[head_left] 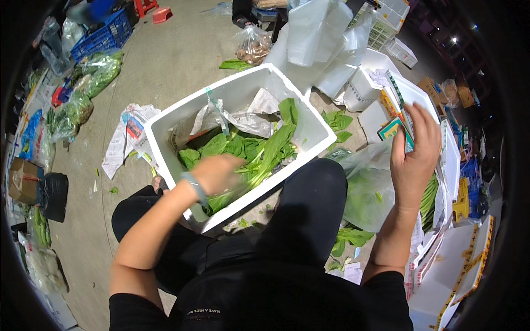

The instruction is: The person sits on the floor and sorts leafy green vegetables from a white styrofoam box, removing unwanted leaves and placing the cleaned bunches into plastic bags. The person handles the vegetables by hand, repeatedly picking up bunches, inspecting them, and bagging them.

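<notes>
A white foam box (pixel 318 145) stands between my knees, with leafy greens (pixel 269 153) and crumpled newspaper (pixel 244 122) inside. My left hand (pixel 219 173), blurred and with a grey band at the wrist, is low inside the box over the greens; whether its fingers hold any leaves cannot be made out. On the right my right hand (pixel 418 138) is raised with thumb and fingers around the edge of a green-and-yellow box (pixel 391 129); how firmly it grips is unclear. Below that hand is a clear plastic bag of greens (pixel 368 198).
Newspaper (pixel 132 136) lies on the concrete floor left of the foam box. Loose leaves (pixel 352 238) lie by my right knee. Clear plastic sheets (pixel 319 37) hang beyond the box, near a bag of brown produce (pixel 253 49). Foam boxes (pixel 451 265) crowd the right; bagged vegetables (pixel 74 109) line the left.
</notes>
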A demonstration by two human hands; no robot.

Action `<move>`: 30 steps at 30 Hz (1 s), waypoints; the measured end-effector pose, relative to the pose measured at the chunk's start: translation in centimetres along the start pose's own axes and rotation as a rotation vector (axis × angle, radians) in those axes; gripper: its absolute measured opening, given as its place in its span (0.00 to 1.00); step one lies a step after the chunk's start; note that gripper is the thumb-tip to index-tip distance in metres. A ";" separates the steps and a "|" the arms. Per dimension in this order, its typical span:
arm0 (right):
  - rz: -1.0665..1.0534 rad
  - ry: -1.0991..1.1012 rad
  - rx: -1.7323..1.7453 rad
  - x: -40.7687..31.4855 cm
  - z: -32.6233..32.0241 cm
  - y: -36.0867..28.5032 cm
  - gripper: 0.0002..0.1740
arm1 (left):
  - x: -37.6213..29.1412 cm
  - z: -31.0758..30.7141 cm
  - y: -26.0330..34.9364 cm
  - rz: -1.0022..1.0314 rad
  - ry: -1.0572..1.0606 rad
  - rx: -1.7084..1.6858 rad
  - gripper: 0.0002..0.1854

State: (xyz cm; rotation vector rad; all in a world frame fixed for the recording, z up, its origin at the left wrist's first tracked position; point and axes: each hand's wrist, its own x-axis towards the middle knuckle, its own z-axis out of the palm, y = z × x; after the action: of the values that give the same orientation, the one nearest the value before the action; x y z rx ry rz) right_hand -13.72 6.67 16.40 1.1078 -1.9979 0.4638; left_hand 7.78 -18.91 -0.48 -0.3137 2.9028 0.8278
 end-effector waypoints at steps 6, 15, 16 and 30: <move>-0.103 -0.577 0.580 3.3 15.3 -9.8 0.19 | -4.6 -0.9 -10.6 -0.379 0.521 -0.364 0.21; -0.136 -1.634 0.545 -14.7 43.0 -20.8 0.21 | -4.6 -6.2 -9.7 -0.363 0.736 -0.293 0.18; -0.085 -1.668 0.565 -16.1 44.4 -21.7 0.21 | -4.6 -6.3 -10.0 -0.399 0.748 -0.291 0.18; -0.486 -1.648 -0.002 -6.9 49.8 -19.0 0.19 | -3.1 -7.8 -9.5 -0.469 0.525 -0.340 0.24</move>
State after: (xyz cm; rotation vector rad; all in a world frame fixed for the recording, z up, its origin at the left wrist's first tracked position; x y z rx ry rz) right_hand -18.74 -31.57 -21.09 2.2560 -2.7223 -1.0879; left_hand 12.63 -30.40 1.74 -1.3656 2.8835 1.2931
